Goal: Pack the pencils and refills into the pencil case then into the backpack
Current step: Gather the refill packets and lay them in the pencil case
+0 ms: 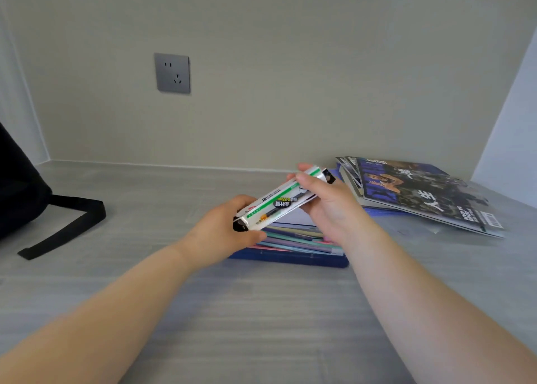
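Note:
A white and green refill pack (279,202) is held tilted above an open blue pencil case (290,260). My left hand (223,232) grips its lower black end. Around its upper end curls my right hand (325,203). Several pastel pencils (296,239) lie inside the case, partly hidden by both hands. The black backpack (20,186) sits at the far left edge, with its strap (66,229) trailing across the table.
A fanned stack of magazines (421,194) lies at the back right on a blue folder. A grey wall socket (172,73) is on the wall behind. The grey table (261,311) runs toward me between my forearms.

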A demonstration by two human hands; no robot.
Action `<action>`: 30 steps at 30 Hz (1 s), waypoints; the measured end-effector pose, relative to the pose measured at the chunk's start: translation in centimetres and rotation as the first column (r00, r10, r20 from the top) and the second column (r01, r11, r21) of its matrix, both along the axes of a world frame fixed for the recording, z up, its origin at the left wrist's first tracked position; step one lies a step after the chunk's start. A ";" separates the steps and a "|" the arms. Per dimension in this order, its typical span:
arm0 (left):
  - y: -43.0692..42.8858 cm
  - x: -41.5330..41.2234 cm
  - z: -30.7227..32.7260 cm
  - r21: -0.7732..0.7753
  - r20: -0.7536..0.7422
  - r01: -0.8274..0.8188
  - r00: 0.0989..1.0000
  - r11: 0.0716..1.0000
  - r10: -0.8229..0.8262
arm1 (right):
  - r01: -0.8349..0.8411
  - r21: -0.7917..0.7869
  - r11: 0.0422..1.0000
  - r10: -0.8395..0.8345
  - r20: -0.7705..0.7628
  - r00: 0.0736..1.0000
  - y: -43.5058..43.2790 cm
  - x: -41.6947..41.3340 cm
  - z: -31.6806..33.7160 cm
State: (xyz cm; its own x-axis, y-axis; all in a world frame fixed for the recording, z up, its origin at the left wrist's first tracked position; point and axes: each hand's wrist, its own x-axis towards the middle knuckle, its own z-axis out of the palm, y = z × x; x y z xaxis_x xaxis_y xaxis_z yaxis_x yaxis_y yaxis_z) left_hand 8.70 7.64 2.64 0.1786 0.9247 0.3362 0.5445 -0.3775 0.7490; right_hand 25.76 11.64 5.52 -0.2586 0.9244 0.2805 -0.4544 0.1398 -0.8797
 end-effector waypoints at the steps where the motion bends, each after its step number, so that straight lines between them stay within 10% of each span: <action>1: 0.5 0.1 0.3 -0.031 -0.009 0.006 1.000 1.000 -0.006 | 0.047 -0.014 0.999 -0.047 0.011 0.999 0.1 0.7 -0.1; 9: 4.4 2.1 0.7 -0.175 -0.313 -0.005 0.948 0.985 -0.050 | 0.371 0.181 0.911 -0.399 0.617 0.678 1.0 5.3 -3.0; 16: 4.6 0.8 -0.8 -0.125 -0.290 -0.006 0.956 0.992 -0.030 | 0.332 0.310 0.891 -0.444 0.749 0.493 2.2 5.4 -4.2; 22: 3.3 1.6 -1.9 0.270 -0.492 0.010 0.861 0.963 0.129 | 0.254 0.415 0.874 -0.481 0.812 0.330 2.0 5.8 -4.4; 26: 3.4 2.3 -3.2 0.174 -0.715 0.093 0.696 0.980 0.061 | 0.165 0.445 0.880 -0.474 0.800 0.369 1.4 6.4 -4.2; 30: 3.8 1.8 -3.1 0.153 -0.648 0.063 0.760 0.986 0.052 | -0.018 0.459 0.888 -0.431 0.846 0.316 0.7 5.4 -4.5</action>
